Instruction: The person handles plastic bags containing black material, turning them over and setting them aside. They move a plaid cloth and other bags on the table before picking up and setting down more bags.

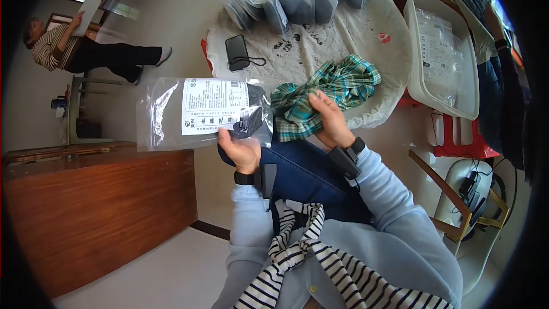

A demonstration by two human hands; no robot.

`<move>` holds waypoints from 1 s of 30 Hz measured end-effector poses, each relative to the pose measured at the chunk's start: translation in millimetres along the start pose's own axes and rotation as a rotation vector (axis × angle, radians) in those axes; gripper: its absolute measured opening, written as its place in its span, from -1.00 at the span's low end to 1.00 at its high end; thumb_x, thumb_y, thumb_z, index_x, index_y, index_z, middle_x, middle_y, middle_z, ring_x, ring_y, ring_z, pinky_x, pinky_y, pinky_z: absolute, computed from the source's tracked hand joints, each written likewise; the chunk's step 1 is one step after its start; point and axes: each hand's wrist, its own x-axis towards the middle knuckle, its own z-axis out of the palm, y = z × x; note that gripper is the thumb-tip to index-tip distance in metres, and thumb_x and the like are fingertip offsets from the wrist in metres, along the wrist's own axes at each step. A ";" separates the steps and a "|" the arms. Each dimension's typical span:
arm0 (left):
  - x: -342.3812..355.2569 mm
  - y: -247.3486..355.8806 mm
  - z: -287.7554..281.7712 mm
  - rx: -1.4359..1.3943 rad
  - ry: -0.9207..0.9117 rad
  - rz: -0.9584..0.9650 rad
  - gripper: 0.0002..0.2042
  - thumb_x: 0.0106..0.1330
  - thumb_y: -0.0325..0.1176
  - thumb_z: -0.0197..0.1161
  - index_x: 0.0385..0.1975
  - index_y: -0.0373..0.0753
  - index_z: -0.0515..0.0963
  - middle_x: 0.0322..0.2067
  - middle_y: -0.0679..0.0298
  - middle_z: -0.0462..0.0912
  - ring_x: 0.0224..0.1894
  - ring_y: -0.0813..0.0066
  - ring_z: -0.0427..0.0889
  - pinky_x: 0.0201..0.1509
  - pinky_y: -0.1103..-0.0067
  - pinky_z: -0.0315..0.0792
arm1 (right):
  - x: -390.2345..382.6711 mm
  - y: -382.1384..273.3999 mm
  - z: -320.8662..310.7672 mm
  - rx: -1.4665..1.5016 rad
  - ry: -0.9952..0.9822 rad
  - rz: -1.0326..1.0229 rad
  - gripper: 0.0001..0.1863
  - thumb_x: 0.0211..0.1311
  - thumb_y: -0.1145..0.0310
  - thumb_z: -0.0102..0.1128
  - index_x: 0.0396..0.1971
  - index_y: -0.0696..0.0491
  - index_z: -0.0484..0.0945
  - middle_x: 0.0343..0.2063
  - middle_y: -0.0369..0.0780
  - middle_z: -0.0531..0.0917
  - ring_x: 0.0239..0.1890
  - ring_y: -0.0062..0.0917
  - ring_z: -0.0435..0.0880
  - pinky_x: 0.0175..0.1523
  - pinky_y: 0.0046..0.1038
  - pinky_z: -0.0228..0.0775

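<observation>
My left hand (pixel 240 151) grips a clear plastic pouch (pixel 163 111) by its lower side, thumb on the front. A white printed label covers the pouch's middle, and dark contents fill the end nearest my right hand. Bunched in my right hand (pixel 331 117) is a green plaid cloth (pixel 349 83), pressed near that dark end. The cloth hangs partly over the edge of a round table with a pale cover (pixel 366 34). Whether the cloth touches the pouch is hard to tell.
Several filled pouches (pixel 291 0) stand at the table's far side. A black phone-sized device with a strap (pixel 237 51) lies at its left. To the right, a white bin (pixel 472 80) holds flat clear bags. A wooden cabinet (pixel 114 206) stands left; another person (pixel 63 51) holds a white sheet.
</observation>
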 end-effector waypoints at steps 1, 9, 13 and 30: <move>0.6 -1.2 -0.1 -0.016 -0.008 0.017 -0.36 0.28 0.07 -0.06 0.21 -0.31 0.18 0.15 0.13 0.31 0.17 0.23 0.32 0.24 0.34 0.20 | -1.0 -4.0 -0.5 0.004 -0.008 -0.052 -0.82 0.29 0.37 0.06 -0.16 0.10 0.42 -0.26 -0.30 0.60 -0.27 -0.62 0.58 -0.08 -0.54 0.42; 0.9 1.5 -9.0 -0.051 -0.070 -0.195 -0.31 0.30 0.16 -0.12 0.26 -0.26 0.10 0.19 0.14 0.25 0.18 0.21 0.30 0.24 0.33 0.20 | 9.3 34.9 8.8 -0.813 0.041 -0.421 -0.76 0.29 0.37 0.04 -0.08 0.08 0.40 -0.23 -0.31 0.59 -0.21 -0.57 0.56 -0.04 -0.51 0.40; -1.1 -0.6 -6.0 0.073 -0.095 -0.026 -0.31 0.31 0.18 -0.16 0.26 -0.25 0.10 0.18 0.14 0.27 0.19 0.20 0.29 0.24 0.30 0.19 | 30.4 56.7 4.8 -1.358 0.179 -0.854 -0.72 0.31 0.35 0.01 -0.01 0.06 0.39 -0.15 -0.30 0.57 -0.13 -0.52 0.54 0.02 -0.48 0.38; -10.2 17.4 -42.1 0.320 -0.605 -0.204 -0.30 0.28 0.09 0.03 0.27 -0.28 0.07 0.21 0.14 0.23 0.21 0.20 0.29 0.26 0.31 0.20 | 20.0 30.1 -5.3 0.357 0.120 0.265 -0.78 0.33 0.26 -0.01 -0.12 0.01 0.48 -0.17 -0.30 0.60 -0.17 -0.57 0.57 -0.08 -0.47 0.45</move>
